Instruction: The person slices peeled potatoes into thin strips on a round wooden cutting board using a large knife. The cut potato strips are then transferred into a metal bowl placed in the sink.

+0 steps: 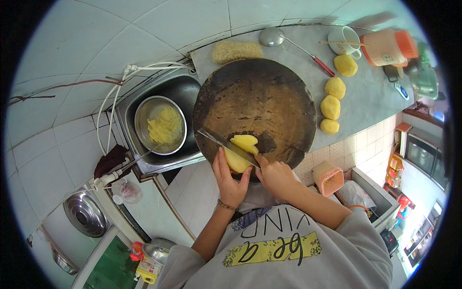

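My left hand (230,182) grips a peeled potato (236,162) at the near edge of a round wooden chopping block (258,97). My right hand (276,177) holds a kitchen knife (225,144), its blade slanting across the block against the potato's far side. Beyond the blade, cut potato slices (245,141) lie on the wood. The knife's handle is mostly hidden in my right fist. To the left, a metal bowl (183,135) in the sink (193,90) holds cut potato pieces (166,124) that look wet.
Several peeled potatoes (330,107) line the grey counter (368,104) right of the block. A ladle (303,48), a loofah-like scrubber (237,51), a white mug (339,45) and a pink jug (384,47) stand or lie behind. A faucet spout (139,159) reaches over the bowl.
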A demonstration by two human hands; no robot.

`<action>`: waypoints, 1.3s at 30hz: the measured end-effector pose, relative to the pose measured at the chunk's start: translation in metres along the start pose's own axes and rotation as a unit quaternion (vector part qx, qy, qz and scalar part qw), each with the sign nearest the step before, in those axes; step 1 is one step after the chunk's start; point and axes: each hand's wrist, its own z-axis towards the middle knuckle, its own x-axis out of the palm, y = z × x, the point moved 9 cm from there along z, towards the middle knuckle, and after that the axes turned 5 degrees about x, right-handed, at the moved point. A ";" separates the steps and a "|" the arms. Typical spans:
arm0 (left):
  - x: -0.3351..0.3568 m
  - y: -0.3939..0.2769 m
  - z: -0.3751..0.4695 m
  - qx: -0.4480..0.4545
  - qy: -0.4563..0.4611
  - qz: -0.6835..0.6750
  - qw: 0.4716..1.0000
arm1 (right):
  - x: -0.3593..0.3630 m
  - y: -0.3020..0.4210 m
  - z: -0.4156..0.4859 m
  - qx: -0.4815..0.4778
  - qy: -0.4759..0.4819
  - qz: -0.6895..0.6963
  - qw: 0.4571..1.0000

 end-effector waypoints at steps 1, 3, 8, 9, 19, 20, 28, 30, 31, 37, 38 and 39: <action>0.000 0.002 -0.001 0.000 -0.001 0.002 1.000 | 0.005 -0.001 0.003 -0.009 -0.004 -0.007 1.000; 0.000 0.003 -0.001 -0.015 -0.003 -0.017 1.000 | 0.007 -0.001 0.005 -0.022 -0.011 -0.010 1.000; -0.001 -0.002 0.001 -0.024 -0.012 -0.010 1.000 | 0.003 -0.002 0.006 -0.053 -0.008 0.011 0.998; 0.000 -0.002 0.001 -0.027 -0.010 -0.017 0.999 | 0.002 -0.002 0.006 -0.055 -0.011 0.019 0.998; -0.002 -0.002 0.005 -0.014 0.014 -0.050 0.999 | -0.030 -0.027 0.022 -0.077 0.043 0.110 0.990; -0.001 -0.001 0.004 -0.014 0.017 -0.053 0.998 | -0.038 -0.025 0.022 -0.093 0.030 0.086 0.991; -0.003 -0.010 0.008 -0.012 -0.019 -0.019 1.000 | -0.100 -0.039 0.018 -0.085 -0.079 0.113 0.987; -0.001 -0.019 0.014 -0.003 -0.028 0.006 1.000 | -0.088 -0.033 0.008 -0.089 -0.082 0.094 0.988; 0.002 -0.024 0.020 0.002 -0.027 0.017 0.999 | -0.078 -0.033 0.006 -0.088 -0.080 0.105 0.987; 0.017 -0.037 0.037 0.009 0.025 0.007 1.000 | -0.063 -0.047 0.002 -0.064 -0.097 0.144 0.983; 0.019 -0.035 0.038 0.019 0.028 0.022 0.999 | -0.063 -0.048 0.002 -0.062 -0.092 0.132 0.985; 0.021 -0.035 0.039 0.027 0.031 0.035 0.999 | -0.064 -0.049 0.002 -0.060 -0.085 0.119 0.987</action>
